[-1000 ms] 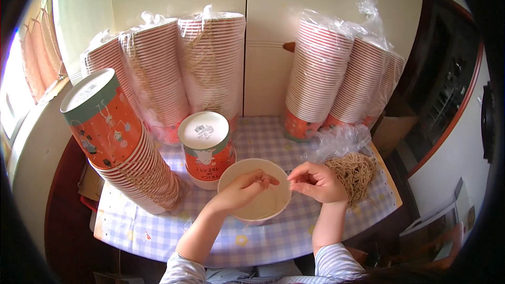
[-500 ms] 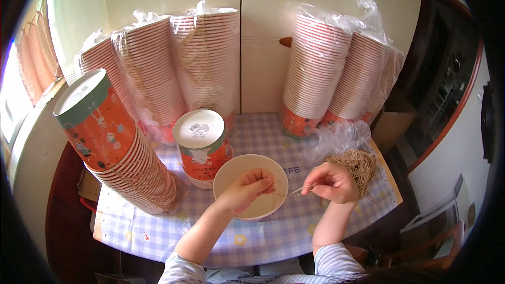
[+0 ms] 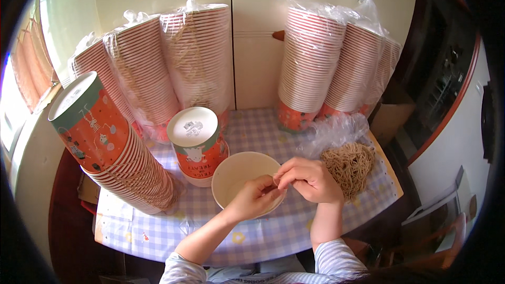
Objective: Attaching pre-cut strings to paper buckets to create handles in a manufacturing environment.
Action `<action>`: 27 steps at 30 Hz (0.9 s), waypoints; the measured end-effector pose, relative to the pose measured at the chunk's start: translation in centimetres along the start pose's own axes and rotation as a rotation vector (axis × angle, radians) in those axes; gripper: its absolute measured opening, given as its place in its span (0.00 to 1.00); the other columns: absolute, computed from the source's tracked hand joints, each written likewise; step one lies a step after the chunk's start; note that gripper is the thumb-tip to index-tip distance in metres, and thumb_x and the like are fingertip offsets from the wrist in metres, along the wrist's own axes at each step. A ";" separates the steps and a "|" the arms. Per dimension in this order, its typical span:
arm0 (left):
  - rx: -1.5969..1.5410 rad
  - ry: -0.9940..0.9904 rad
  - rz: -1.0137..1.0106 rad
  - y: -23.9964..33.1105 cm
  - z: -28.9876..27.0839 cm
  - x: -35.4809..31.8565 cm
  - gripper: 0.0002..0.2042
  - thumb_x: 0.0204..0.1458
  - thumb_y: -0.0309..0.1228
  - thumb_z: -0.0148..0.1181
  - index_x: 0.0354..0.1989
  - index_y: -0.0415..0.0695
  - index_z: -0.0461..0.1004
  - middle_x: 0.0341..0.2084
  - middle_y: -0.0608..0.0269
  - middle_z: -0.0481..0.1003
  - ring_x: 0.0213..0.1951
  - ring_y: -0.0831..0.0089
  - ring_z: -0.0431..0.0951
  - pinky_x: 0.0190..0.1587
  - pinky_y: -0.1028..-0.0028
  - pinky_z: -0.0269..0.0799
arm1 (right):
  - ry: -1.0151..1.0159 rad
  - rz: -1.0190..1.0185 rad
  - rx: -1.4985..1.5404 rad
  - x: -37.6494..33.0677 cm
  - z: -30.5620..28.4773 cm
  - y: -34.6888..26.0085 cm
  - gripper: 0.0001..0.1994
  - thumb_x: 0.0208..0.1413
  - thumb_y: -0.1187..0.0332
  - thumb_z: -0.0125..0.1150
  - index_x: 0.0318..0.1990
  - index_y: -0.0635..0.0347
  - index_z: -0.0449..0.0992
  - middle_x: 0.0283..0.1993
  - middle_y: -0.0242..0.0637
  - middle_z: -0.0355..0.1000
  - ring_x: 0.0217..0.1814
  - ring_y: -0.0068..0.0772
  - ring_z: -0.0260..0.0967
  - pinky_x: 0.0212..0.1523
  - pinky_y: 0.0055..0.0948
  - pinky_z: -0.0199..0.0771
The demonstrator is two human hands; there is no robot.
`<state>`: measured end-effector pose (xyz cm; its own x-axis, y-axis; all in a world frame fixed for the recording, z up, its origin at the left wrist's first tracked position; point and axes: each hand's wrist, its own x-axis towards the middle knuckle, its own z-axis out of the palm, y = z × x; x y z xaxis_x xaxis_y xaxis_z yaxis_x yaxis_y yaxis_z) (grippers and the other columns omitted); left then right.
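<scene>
A cream-coloured paper tub stands open side up on the table in front of me. Over its right rim my left hand and my right hand meet, fingertips pinched together. A thin tan string runs between them; the closed fingers now hide nearly all of it. To the right of my right hand lies a heap of tan strings, partly in a clear plastic bag. Left of the open tub, an orange and green printed tub stands upside down on a short stack.
A tall leaning stack of upside-down tubs stands at the left. Tall bagged stacks line the back left, and more bagged stacks the back right. A blue checked cloth covers the table.
My hands have come together: the right moved left to the left hand's fingertips, and the string stretched between them is now mostly hidden. The whole view has shifted slightly.
</scene>
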<state>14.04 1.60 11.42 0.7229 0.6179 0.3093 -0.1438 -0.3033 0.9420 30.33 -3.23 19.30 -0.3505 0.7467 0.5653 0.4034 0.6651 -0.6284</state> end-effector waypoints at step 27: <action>-0.281 0.075 -0.127 0.4 -1.4 0.3 0.03 0.52 0.22 0.49 0.33 0.37 0.64 0.31 0.61 0.70 0.34 0.74 0.74 0.39 0.76 0.69 | -0.113 0.104 -0.479 -1.6 0.0 -0.9 0.03 0.39 0.69 0.58 0.23 0.54 0.72 0.28 0.29 0.68 0.25 0.35 0.69 0.25 0.30 0.69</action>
<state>13.22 2.69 12.10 0.6968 0.6929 0.1854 -0.2442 -0.0139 0.9696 30.49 -4.99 18.93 -0.3662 0.8229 0.4344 0.7749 0.5282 -0.3473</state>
